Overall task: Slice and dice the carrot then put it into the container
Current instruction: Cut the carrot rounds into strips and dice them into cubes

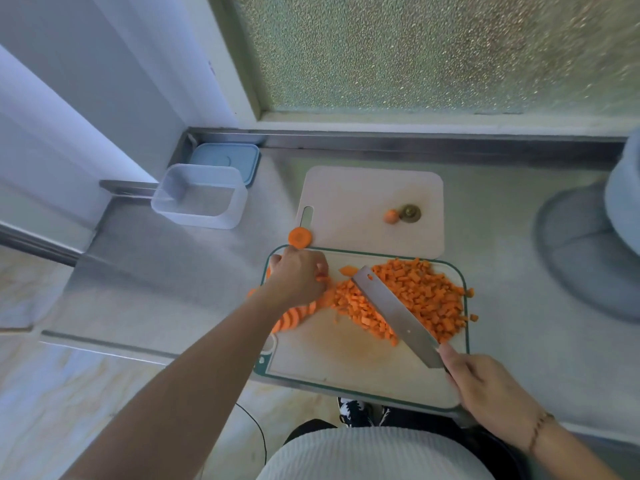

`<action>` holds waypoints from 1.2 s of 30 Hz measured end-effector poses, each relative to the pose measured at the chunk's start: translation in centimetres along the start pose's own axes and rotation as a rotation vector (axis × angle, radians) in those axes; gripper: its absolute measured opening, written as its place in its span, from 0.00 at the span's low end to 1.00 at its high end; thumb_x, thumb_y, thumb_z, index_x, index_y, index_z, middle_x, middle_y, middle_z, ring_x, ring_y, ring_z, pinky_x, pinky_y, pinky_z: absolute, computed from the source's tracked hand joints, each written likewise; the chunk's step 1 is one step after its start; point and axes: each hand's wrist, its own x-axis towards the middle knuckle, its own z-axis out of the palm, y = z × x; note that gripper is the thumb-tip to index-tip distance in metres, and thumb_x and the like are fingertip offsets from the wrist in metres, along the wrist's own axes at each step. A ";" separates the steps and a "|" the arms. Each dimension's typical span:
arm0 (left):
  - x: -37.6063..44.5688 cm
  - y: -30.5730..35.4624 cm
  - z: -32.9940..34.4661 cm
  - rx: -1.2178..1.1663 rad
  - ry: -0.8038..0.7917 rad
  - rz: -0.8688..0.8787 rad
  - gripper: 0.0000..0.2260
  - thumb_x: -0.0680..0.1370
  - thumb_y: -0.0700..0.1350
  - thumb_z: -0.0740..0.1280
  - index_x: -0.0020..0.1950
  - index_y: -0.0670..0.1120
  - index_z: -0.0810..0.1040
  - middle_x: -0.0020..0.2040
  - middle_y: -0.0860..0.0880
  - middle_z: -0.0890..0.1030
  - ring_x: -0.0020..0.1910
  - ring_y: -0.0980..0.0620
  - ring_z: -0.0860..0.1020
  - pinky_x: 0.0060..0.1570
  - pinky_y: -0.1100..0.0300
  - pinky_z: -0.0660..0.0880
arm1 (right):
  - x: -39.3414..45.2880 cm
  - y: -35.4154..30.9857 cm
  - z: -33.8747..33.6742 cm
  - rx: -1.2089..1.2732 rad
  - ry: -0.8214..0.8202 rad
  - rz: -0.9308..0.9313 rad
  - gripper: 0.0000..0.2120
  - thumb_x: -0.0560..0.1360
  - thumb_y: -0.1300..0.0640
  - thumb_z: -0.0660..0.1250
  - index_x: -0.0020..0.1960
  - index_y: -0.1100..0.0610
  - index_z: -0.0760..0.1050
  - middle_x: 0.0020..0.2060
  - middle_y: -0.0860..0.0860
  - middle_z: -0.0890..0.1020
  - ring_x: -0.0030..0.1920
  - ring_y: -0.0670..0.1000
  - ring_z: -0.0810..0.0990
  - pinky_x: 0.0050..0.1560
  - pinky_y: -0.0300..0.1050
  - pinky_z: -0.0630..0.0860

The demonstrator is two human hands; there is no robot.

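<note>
**A:** How will that carrot handle now?

**B:** The heap of small orange carrot dice [415, 299] on the near green-rimmed white cutting board [363, 368] is light, stiff and loose. I judge it prone to roll and scatter, so it is better scooped on the blade or in cupped palms than pinched bit by bit. A few bits already lie past the board's right edge. The fanned orange carrot slices [294, 318] at the left are thin, firm and likely slippery where wet; hold them from above, fingertips tucked.

**A:** And the left hand [298, 278]?

**B:** Its fingers are curled down on the uncut slices, pressing them to the board beside the dice.

**A:** The right?

**B:** The right hand [485, 386] is wrapped round the handle of the broad steel cleaver [394, 315], whose blade lies slanted across the dice.

**A:** Where does it all go?

**B:** Into the clear rectangular plastic container [201, 195], far left on the steel counter [519, 271], well apart from the board, with its blue lid [225, 159] just behind. One stray round slice [300, 238] sits off the board's far-left corner.
</note>
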 end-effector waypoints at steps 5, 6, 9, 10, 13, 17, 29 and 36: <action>-0.2 -0.8 -0.4 -0.182 0.157 0.066 0.11 0.78 0.42 0.66 0.60 0.48 0.81 0.47 0.48 0.82 0.50 0.41 0.80 0.56 0.53 0.72 | 0.0 -0.5 0.1 0.018 0.007 0.010 0.34 0.66 0.22 0.46 0.27 0.53 0.60 0.21 0.48 0.63 0.24 0.46 0.63 0.31 0.44 0.62; -0.6 -0.8 -0.4 -0.261 0.221 0.077 0.11 0.77 0.42 0.67 0.59 0.48 0.82 0.45 0.49 0.82 0.47 0.42 0.81 0.52 0.55 0.74 | 0.0 -0.5 0.1 0.018 0.002 0.011 0.34 0.66 0.22 0.45 0.27 0.53 0.59 0.21 0.48 0.63 0.24 0.46 0.63 0.31 0.44 0.62; -3.7 -0.2 0.3 -0.499 0.282 0.038 0.10 0.74 0.41 0.74 0.53 0.51 0.82 0.40 0.59 0.78 0.40 0.61 0.77 0.42 0.65 0.71 | -0.2 -0.6 0.1 0.006 -0.017 0.010 0.36 0.65 0.20 0.45 0.26 0.53 0.60 0.21 0.48 0.63 0.24 0.46 0.63 0.32 0.45 0.62; -5.2 0.0 1.2 -0.519 0.258 0.065 0.10 0.73 0.41 0.76 0.53 0.51 0.82 0.40 0.61 0.77 0.40 0.65 0.76 0.41 0.67 0.70 | -0.3 -0.7 0.1 -0.011 -0.024 0.000 0.37 0.63 0.19 0.44 0.26 0.53 0.61 0.21 0.48 0.63 0.24 0.45 0.63 0.32 0.45 0.61; -9.5 0.6 5.9 -0.574 0.190 0.156 0.13 0.69 0.42 0.77 0.52 0.49 0.83 0.42 0.63 0.77 0.42 0.67 0.76 0.44 0.65 0.72 | -0.7 -0.6 0.3 -0.094 -0.068 -0.027 0.39 0.60 0.16 0.41 0.27 0.52 0.63 0.22 0.49 0.66 0.25 0.45 0.66 0.31 0.44 0.62; -11.9 1.1 11.2 -0.445 0.417 0.333 0.11 0.73 0.48 0.73 0.53 0.51 0.77 0.53 0.53 0.78 0.50 0.52 0.76 0.52 0.57 0.73 | -1.0 -0.2 0.7 -0.245 -0.104 -0.028 0.42 0.66 0.20 0.38 0.33 0.56 0.71 0.25 0.49 0.74 0.29 0.47 0.74 0.33 0.44 0.69; -11.7 1.5 13.9 -0.348 0.659 0.498 0.06 0.80 0.43 0.71 0.51 0.42 0.85 0.55 0.49 0.83 0.56 0.45 0.78 0.60 0.57 0.72 | -1.3 -0.4 0.8 -0.523 -0.163 -0.054 0.40 0.67 0.25 0.35 0.35 0.54 0.73 0.29 0.52 0.79 0.33 0.47 0.78 0.35 0.40 0.71; -11.3 1.2 14.0 -0.407 0.628 0.518 0.06 0.81 0.42 0.71 0.52 0.40 0.85 0.54 0.47 0.84 0.55 0.45 0.80 0.57 0.53 0.78 | -0.3 -1.8 2.0 -0.602 -0.170 -0.067 0.42 0.66 0.26 0.26 0.35 0.52 0.70 0.30 0.50 0.77 0.33 0.47 0.77 0.32 0.40 0.69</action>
